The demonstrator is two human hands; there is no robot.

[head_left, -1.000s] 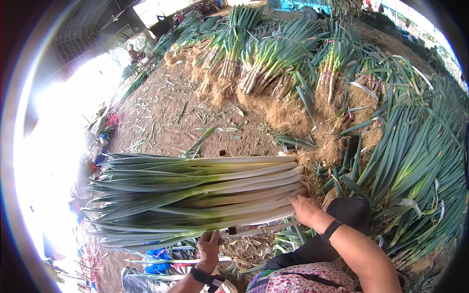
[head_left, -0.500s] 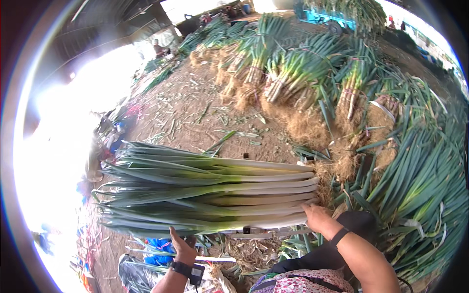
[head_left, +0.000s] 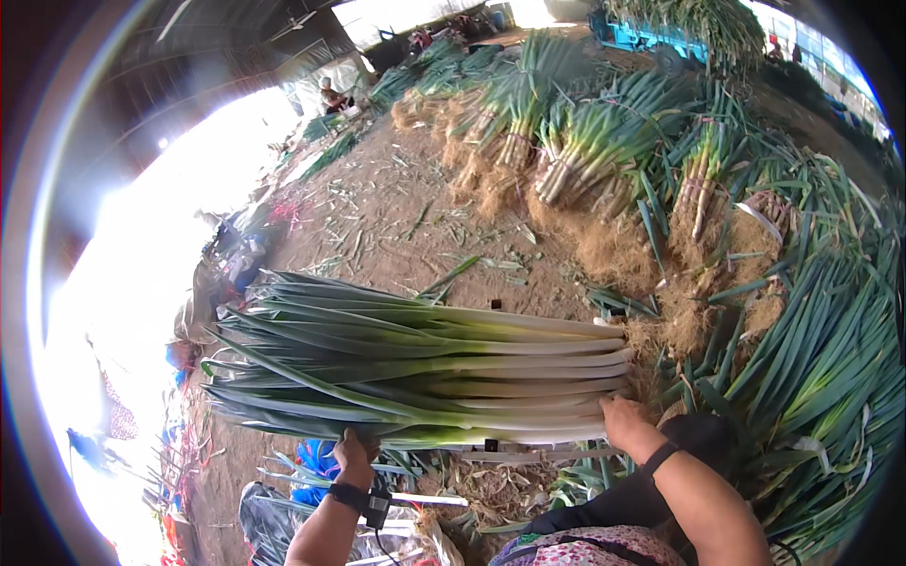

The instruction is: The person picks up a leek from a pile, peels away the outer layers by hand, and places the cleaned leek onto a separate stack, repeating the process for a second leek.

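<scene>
Head camera: left hand (head_left: pixel 355 457), row of leeks (head_left: pixel 510 366), right hand (head_left: pixel 630 424).
The left hand touches the leaves' near edge; the leeks lie crosswise before the person, white ends rightward; the right hand, well apart, touches those ends. Whether either grips cannot be told. Farther right: leek pile (head_left: pixel 835 316).

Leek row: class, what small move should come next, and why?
Perhaps the left hand should press the slanting leaf into line: it crosses other leaves of the leeks, that hand is at their near edge, and the right hand is at the white ends.
</scene>
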